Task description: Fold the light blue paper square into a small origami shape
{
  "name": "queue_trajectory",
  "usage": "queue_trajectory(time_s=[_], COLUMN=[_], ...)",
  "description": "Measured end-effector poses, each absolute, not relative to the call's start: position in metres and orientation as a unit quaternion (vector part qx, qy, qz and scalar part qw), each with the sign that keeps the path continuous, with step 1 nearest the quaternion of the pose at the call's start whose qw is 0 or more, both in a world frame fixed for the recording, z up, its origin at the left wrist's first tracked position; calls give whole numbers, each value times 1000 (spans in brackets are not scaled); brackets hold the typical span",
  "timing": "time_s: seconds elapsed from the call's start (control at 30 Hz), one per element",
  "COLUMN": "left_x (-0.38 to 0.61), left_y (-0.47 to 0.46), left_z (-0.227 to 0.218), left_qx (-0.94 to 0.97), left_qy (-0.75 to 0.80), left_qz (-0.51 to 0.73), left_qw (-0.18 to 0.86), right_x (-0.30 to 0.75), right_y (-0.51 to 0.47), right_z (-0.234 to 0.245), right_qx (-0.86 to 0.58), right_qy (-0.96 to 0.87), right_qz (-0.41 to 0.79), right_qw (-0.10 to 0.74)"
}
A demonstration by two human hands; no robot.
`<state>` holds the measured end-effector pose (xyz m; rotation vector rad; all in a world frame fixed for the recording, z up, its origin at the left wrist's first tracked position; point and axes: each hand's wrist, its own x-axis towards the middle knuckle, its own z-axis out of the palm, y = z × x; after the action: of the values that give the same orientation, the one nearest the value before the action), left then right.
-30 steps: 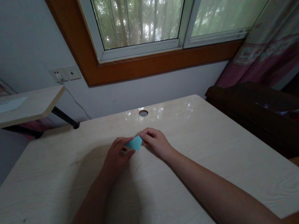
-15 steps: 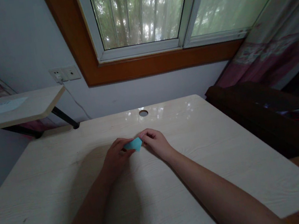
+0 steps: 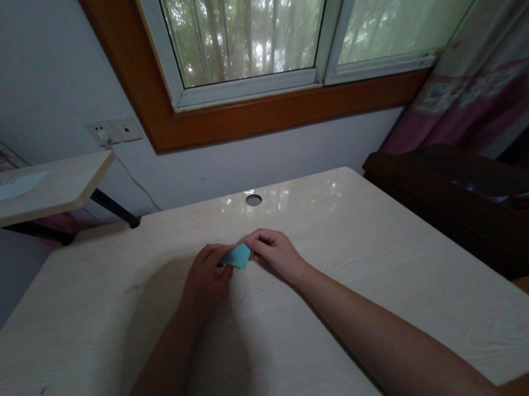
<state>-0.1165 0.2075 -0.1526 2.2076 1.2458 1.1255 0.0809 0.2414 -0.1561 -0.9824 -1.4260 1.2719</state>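
Between my hands is a small folded piece of turquoise paper (image 3: 237,256), pointed at its lower edge, held just over the pale wooden desk (image 3: 359,290). My left hand (image 3: 207,274) is closed on the paper's left end, fingers along the far side and thumb at the near side. At the right corner, the thumb and fingertips of my right hand (image 3: 273,250) pinch the paper. Parts of both ends are covered by the fingers.
A round cable hole (image 3: 253,200) lies near the desk's back edge. At the left a raised shelf (image 3: 67,189) on black legs bears a sheet of paper (image 3: 2,190). Dark furniture (image 3: 438,217) stands along the right side. A window (image 3: 252,26) is behind.
My left thumb has drawn back leftward from the paper's lower edge, so more of the paper shows. My right hand has hardly moved.
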Motion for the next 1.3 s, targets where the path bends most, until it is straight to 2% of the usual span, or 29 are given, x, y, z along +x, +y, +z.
queue_trajectory(time_s=[0.3, 0.57, 0.73, 0.97, 1.07, 1.3], left_x=[-122, -125, -124, -124, -124, -125], left_y=[208, 211, 209, 207, 209, 210], left_z=[-154, -161, -159, -151, -151, -152], left_qx=[776, 750, 695, 596, 602, 596], left_qy=[480, 533, 563, 507, 503, 495], left_qz=[385, 378, 405, 483, 476, 481], left_qw=[137, 99, 190, 393, 397, 410], right_x=[80, 80, 82, 78, 78, 79], right_y=[239, 236, 239, 242, 242, 241], right_z=[-155, -155, -160, -163, -164, -166], right_qx=[-378, -379, -365, -363, -344, -301], right_qy=[-610, -747, -762, -641, -640, -661], right_qz=[526, 421, 430, 531, 525, 530], right_qw=[457, 347, 320, 418, 443, 439])
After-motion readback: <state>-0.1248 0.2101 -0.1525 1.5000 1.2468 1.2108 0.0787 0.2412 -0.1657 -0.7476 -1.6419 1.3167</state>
